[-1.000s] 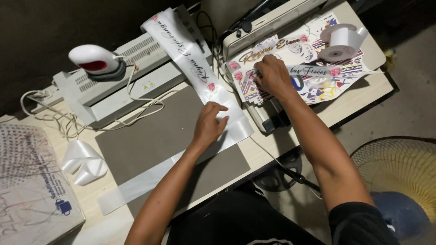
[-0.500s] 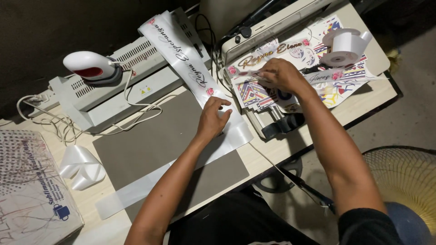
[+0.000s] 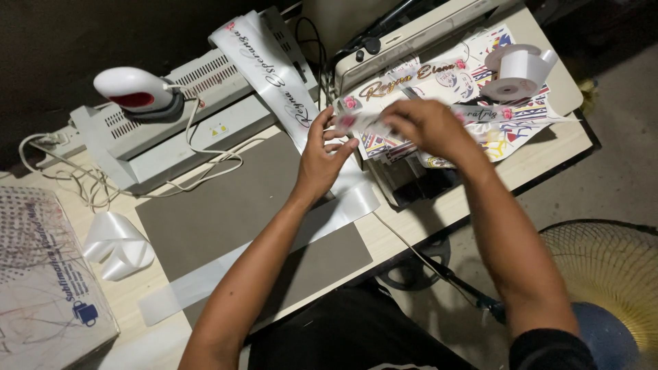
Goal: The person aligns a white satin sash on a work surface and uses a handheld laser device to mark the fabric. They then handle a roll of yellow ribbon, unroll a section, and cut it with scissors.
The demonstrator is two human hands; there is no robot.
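A person's left hand (image 3: 322,154) rests on a long white printed ribbon (image 3: 274,75) that runs across the tabletop (image 3: 411,226), palm down, its grip open with fingers spread and the fingertips reaching toward a small printed strip (image 3: 363,122). The right hand (image 3: 428,127) has its grip closed on that strip, pinching the strip's right end between thumb and fingers just above a stack of printed transfer sheets (image 3: 480,130); the strip is blurred, and only a pink flower mark at its left end can be made out.

The ribbon climbs from the hands up over a grey laminating machine (image 3: 178,130) at the back of the tabletop, and its unprinted end trails down to the left across a grey mat (image 3: 226,219). A white and red handheld iron (image 3: 133,90) sits on top of the machine, its white cord (image 3: 205,161) looping down onto the tabletop. The transfer sheets lie beside a pale sewing machine (image 3: 425,31), and a roll of white ribbon (image 3: 517,72) stands on the sheets at their far right. A loose coil of white ribbon (image 3: 120,243) lies at the left, near a cardboard box (image 3: 41,274) at the tabletop's corner; what the box holds cannot be seen. A wire fan guard (image 3: 606,274) shows at lower right, below the tabletop's edge.
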